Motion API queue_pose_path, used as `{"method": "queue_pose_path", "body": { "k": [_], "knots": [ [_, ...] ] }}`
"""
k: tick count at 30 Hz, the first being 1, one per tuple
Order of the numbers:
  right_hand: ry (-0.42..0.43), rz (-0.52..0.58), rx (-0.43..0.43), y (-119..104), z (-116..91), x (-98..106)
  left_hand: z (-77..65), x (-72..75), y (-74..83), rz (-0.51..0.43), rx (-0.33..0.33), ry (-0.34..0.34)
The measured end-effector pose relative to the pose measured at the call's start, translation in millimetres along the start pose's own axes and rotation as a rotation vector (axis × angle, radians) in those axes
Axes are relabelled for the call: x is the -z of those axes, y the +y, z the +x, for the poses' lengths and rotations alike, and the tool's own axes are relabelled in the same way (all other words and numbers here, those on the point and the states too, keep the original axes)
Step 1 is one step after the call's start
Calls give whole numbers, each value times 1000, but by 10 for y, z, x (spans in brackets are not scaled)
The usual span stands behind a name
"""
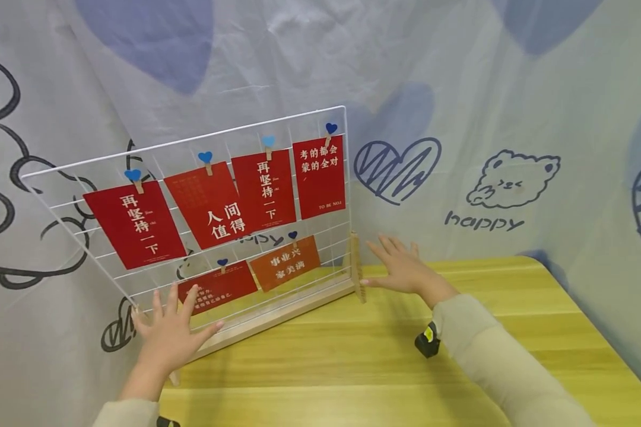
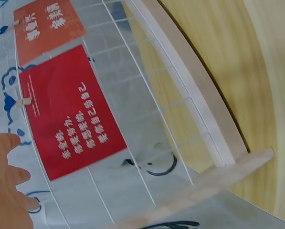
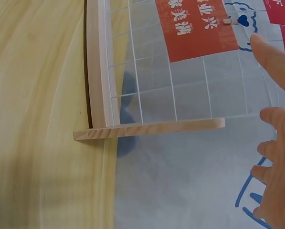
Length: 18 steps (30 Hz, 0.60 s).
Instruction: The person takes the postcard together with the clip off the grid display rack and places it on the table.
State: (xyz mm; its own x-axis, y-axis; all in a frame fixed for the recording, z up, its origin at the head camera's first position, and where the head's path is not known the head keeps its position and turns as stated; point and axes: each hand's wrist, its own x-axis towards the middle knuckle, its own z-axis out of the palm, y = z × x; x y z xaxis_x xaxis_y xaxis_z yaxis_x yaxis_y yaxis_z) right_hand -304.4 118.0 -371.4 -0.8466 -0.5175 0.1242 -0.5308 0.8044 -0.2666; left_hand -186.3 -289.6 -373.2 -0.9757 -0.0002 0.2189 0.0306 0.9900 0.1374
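White wire makes a tall grid rack (image 1: 192, 139) that stands on a yellow wood table (image 1: 320, 362), near a pale cloth wall (image 1: 593, 107). Both hands have their fingers spread wide and hold nothing. The left hand (image 1: 168, 332) is by the rack's left end, and the right hand (image 1: 403, 264) is by its right end. It is hard to tell if either one touches it. With one hand at each end, they seem well placed to steady it.

A wooden bar (image 1: 278, 321) runs along the bottom, and a wooden foot (image 1: 357, 267) sits across the right end, likely so the rack won't tip. Little heart clips (image 1: 205, 158) pinch the cards onto the wires so they don't fall, with gaps that let most words show.

Two red cards say 再坚持一下: one at the far left (image 1: 109, 225) and one third in the top row (image 1: 285, 196). Between them, another card (image 1: 192, 204) says 人间值得. The top right card (image 1: 320, 193) says 考的都会 蒙的全对 and "TO BE NO.1". Below, an orange card (image 1: 310, 255) says 事业兴 家美满. Beside it, a red card (image 1: 240, 279) has small lines, and 自己 can be read. The wall says "happy" (image 1: 483, 221). No brand name shows.
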Motion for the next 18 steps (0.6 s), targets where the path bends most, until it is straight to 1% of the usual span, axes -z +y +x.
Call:
{"method": "queue_pose_path", "body": {
  "k": [2, 8, 10, 15, 18],
  "knots": [
    [5, -11, 8, 0, 42, -13, -25, 2, -44, -18, 13, -4],
    [-1, -14, 16, 3, 150, -37, -104, -24, -168, -34, 76, -46],
    [1, -8, 20, -3, 183, -37, -125, -30, -209, -34, 87, -40],
    [7, 7, 39, -11, 256, -34, -158, -20, -322, -39, 104, -2],
    [12, 7, 43, -3, 289, -38, -178, -22, -379, -46, 121, -4]
  ]
}}
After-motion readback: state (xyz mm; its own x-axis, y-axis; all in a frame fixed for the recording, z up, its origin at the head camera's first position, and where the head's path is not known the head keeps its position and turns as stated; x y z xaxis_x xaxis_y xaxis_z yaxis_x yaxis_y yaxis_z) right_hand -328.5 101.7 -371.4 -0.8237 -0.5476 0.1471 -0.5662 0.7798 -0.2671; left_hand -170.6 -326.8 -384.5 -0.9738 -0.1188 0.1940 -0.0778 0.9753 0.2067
